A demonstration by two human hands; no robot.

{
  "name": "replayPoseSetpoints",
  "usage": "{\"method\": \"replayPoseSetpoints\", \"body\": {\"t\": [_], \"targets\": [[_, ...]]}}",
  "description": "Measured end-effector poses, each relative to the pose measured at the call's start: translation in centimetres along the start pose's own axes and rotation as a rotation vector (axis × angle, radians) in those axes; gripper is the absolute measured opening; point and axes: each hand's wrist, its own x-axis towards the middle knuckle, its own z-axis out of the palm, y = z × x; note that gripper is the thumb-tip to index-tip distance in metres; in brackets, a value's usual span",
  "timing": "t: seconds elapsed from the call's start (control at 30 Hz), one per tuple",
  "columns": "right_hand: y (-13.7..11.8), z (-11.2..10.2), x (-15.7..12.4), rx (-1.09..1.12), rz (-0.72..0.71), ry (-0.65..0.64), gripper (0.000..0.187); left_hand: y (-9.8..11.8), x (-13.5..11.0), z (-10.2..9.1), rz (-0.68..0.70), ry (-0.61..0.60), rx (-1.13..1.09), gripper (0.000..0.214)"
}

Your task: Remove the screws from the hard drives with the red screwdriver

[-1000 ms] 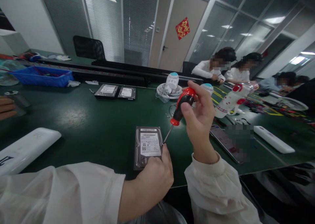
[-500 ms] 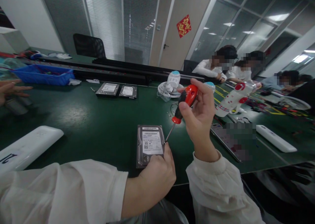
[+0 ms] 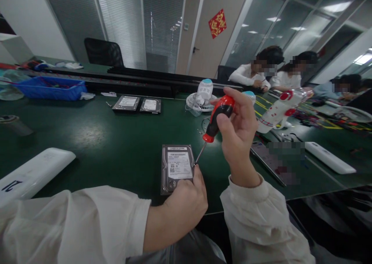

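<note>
A hard drive [image 3: 177, 165] with a white label lies flat on the green table in front of me. My left hand [image 3: 188, 194] grips its lower right corner with curled fingers, the index finger reaching along the right edge. My right hand [image 3: 240, 128] is wrapped round the red and black handle of a screwdriver [image 3: 220, 117]. The screwdriver leans to the upper right, its tip at the drive's right edge beside my left index fingertip. Whether a screw sits at the tip, I cannot tell. Tiny loose parts [image 3: 200, 131] lie behind the screwdriver.
Two more hard drives [image 3: 126, 103] lie farther back, near a blue bin [image 3: 52, 89]. White fans [image 3: 204, 95], a clear bottle [image 3: 274, 111] and a phone-like slab [image 3: 269, 161] stand or lie rightward. White blocks [image 3: 40, 171] flank me. People [image 3: 250, 74] sit at the far right.
Another person's hands at the left edge have gone out of view, leaving a metal cylinder lying there. My hands, the screwdriver and the drive keep nearly the same pose; the view has shifted slightly.
</note>
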Motion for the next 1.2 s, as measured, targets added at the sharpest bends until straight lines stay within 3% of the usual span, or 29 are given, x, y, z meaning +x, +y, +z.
{"method": "replayPoseSetpoints", "body": {"t": [0.13,0.4,0.6,0.83,1.07,1.2], "targets": [[-0.41,0.02,0.33,-0.043,-0.057,0.085,0.045,0.02,-0.04,0.05,-0.001,-0.009,0.014,0.051],[-0.17,0.17,-0.2,0.17,0.065,0.041,0.041,-0.01,-0.17,0.08,0.013,0.012,0.038,0.052],[-0.06,0.26,0.0,-0.008,-0.034,0.08,0.051,-0.02,-0.14,0.16,0.013,0.016,0.021,0.052],[-0.34,0.26,-0.27,0.146,0.051,0.005,0.045,-0.09,-0.2,0.17,0.02,0.026,0.015,0.051],[-0.18,0.24,-0.03,0.01,-0.008,0.076,0.047,-0.01,-0.18,0.17,0.013,-0.001,0.01,0.051],[-0.05,0.25,-0.1,0.115,0.048,0.018,0.047,0.01,-0.18,0.16,0.009,0.008,0.023,0.05]]}}
